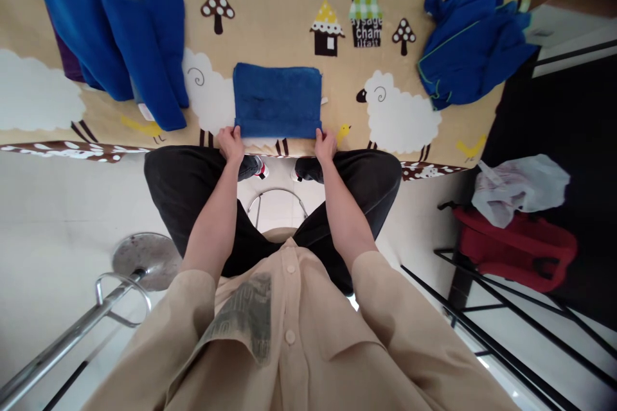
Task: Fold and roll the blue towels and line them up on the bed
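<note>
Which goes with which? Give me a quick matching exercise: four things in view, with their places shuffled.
Things
1. Left hand
2. Right hand
3. Green-edged blue garment
4. White plastic bag

Places
A. Off the table, by a red object
B. Near right corner of the folded blue cloth
C. On the table, at the right
D. Near left corner of the folded blue cloth

Pairs: 1-D, 2-B, 3-C, 4-A
</note>
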`<state>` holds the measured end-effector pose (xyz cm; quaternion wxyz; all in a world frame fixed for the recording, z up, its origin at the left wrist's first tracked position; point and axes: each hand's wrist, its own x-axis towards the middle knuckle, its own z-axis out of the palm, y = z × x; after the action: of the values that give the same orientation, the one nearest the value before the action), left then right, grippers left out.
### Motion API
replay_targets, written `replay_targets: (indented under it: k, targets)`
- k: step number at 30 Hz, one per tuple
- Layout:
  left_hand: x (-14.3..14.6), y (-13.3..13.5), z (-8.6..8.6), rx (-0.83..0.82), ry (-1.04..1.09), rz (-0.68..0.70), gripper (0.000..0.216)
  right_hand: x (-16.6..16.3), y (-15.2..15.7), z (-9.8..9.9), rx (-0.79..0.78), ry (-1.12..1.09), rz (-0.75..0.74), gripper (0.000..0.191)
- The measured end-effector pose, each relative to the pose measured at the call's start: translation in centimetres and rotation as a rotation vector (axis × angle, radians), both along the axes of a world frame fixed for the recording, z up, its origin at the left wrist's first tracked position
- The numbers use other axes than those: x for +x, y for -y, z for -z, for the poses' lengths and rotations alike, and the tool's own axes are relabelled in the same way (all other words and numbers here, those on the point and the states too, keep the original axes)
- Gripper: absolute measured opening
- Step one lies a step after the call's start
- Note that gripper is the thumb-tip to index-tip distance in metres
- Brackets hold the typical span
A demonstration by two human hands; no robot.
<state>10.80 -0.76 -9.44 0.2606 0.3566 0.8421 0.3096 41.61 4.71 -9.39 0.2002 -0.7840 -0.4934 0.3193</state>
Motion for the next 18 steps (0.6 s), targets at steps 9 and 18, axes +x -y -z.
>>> replay_targets:
  k: [9,18]
  targets:
    - [0.7,0.1,-1.9,-0.041,-0.057,0.035,0.021,-0.4,-0.4,-0.8,-0.048,0.03,0.076,0.033]
    - [2.3,1.8,-5.3,0.111,-0.201,0.671,0.051,-2.2,1.3,-4.0,0.293,0.113,-0.411,0.036]
